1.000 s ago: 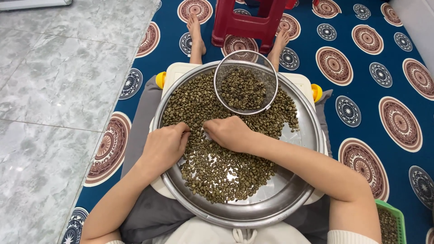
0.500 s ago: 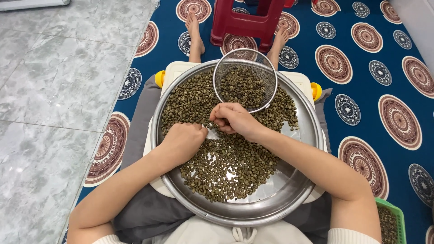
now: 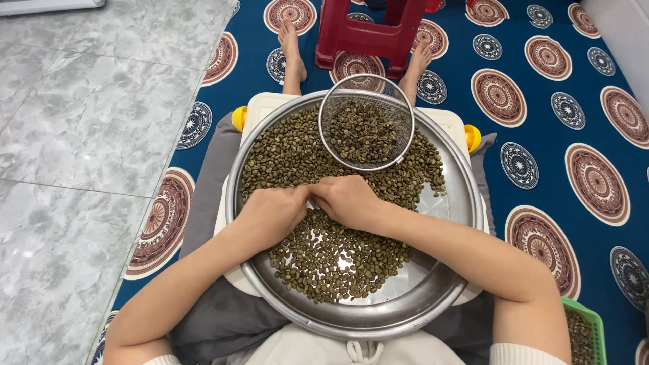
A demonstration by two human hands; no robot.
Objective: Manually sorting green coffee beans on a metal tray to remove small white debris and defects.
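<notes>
A wide round steel tray (image 3: 433, 284) rests on my lap, covered with greenish raw coffee beans (image 3: 331, 257). A small round wire-mesh sieve (image 3: 366, 122) holding darker beans sits on the tray's far side. My left hand (image 3: 270, 215) and my right hand (image 3: 348, 201) lie knuckles up on the beans in the tray's middle, fingertips meeting. Both have fingers curled down into the beans; what the fingers pinch is hidden.
A dark red plastic stool (image 3: 370, 30) stands ahead between my bare feet (image 3: 292, 47). A blue mat with round patterns (image 3: 554, 135) covers the floor; grey marble tiles (image 3: 88, 122) lie to the left. A green basket with beans (image 3: 583, 332) sits at the lower right.
My right hand rose toward the sieve half a second ago and has now come back down onto the beans beside my left hand. My left hand shifted slightly right.
</notes>
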